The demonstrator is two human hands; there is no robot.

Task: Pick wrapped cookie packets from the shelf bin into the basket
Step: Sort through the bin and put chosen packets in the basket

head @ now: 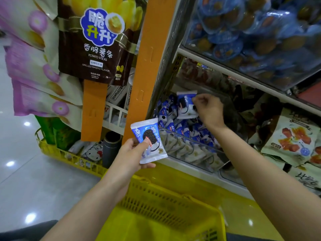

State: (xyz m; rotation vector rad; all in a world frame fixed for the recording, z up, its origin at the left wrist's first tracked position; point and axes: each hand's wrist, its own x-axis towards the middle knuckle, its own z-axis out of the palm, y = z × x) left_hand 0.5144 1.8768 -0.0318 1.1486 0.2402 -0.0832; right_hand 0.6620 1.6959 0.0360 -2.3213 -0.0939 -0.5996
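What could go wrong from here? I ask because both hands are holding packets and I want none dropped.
The left hand pinches its cookie packet beside the shelf, short of the yellow basket; released here, it might land on the floor. The right hand grips a second packet by one edge above the clear bin; it could slip back, or the wrist could drag neighbouring packets out.

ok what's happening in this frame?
A person is picking wrapped cookie packets out of a clear shelf bin. The left hand holds one blue-and-white packet in front of the shelf, above the yellow basket. The right hand is inside the bin, pinching a second packet lifted above the pile. The visible part of the basket shows no packets in it yet.
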